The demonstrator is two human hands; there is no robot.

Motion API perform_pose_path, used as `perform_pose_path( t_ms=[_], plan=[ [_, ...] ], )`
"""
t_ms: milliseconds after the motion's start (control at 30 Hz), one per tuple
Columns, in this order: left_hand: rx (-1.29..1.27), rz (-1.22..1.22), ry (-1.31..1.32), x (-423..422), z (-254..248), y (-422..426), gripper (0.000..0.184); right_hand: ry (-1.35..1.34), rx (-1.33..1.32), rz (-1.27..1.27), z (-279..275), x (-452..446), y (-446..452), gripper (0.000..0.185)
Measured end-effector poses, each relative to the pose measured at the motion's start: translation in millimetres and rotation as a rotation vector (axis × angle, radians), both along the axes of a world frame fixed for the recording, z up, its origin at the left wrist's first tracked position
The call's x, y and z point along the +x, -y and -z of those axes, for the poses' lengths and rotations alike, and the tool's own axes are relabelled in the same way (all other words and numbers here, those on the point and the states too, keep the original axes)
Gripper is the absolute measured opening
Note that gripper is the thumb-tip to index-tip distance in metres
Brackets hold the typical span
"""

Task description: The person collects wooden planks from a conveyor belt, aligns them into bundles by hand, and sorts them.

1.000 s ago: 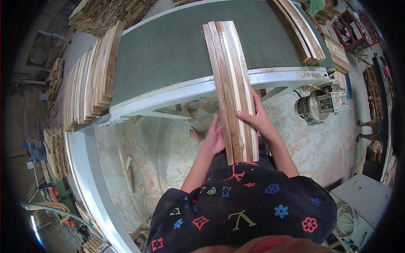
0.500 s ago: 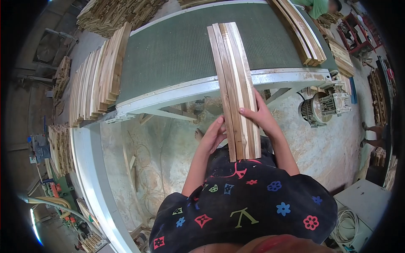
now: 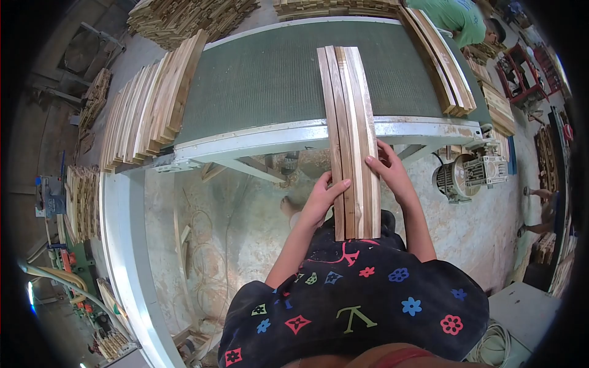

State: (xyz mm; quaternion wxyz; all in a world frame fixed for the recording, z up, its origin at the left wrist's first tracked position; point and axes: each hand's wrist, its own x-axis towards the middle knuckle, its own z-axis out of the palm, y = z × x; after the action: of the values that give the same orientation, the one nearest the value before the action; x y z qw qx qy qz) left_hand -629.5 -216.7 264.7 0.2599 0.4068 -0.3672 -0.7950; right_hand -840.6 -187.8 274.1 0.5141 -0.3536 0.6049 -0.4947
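A bundle of several long wooden strips (image 3: 353, 135) lies side by side between my hands, its near end against my shirt and its far part over the green conveyor belt (image 3: 264, 80). My left hand (image 3: 323, 195) grips the bundle's left edge, thumb on top. On the right edge, my right hand (image 3: 388, 168) holds it with the thumb on the upper face and the fingers around the side. The fingers under the wood are partly hidden.
The conveyor's white metal frame (image 3: 257, 136) runs across in front of me. A row of wooden strips (image 3: 153, 101) stands at its left end, more strips (image 3: 438, 61) at its right. A motor (image 3: 457, 178) sits below right. Another person in a green shirt (image 3: 451, 18) is at the far right.
My left hand has moved up onto the bundle, its thumb now on top. The strips have shifted slightly right and sit straighter. The person in green has come further into view.
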Motion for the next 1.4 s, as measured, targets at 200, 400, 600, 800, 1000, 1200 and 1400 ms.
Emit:
perform_pose_path(
  t_ms=[200, 400, 600, 800, 1000, 1200, 1400],
  plan=[
    [0.017, 0.036, -0.042, 2, 10, 4, 0.066, 0.0, -0.02, 0.001, -1, 2, -1, 0.063],
    [0.079, -0.036, -0.2, -3, 11, -2, 0.059, -0.048, -0.1, 0.015, 8, 1, -3, 0.07],
    [-0.077, -0.078, -0.073, 20, 11, 9, 0.058, -0.822, -0.436, 0.171, -24, 15, 0, 0.072],
    [-0.49, 0.001, 0.188, 56, -62, 37, 0.062, -1.564, -1.213, -0.218, -145, 24, 49, 0.073],
    [-0.78, 0.123, 0.284, 131, -144, 67, 0.074, -2.04, -1.044, -0.716, -218, 9, 76, 0.034],
    [0.135, -0.115, -0.517, 140, 39, 80, 0.118, -1.533, -0.82, -0.482, -79, -33, 105, 0.054],
    [0.043, -0.142, -0.666, 16, 6, 34, 0.089, -1.557, -0.63, -0.318, -78, 25, 101, 0.034]
  ],
)
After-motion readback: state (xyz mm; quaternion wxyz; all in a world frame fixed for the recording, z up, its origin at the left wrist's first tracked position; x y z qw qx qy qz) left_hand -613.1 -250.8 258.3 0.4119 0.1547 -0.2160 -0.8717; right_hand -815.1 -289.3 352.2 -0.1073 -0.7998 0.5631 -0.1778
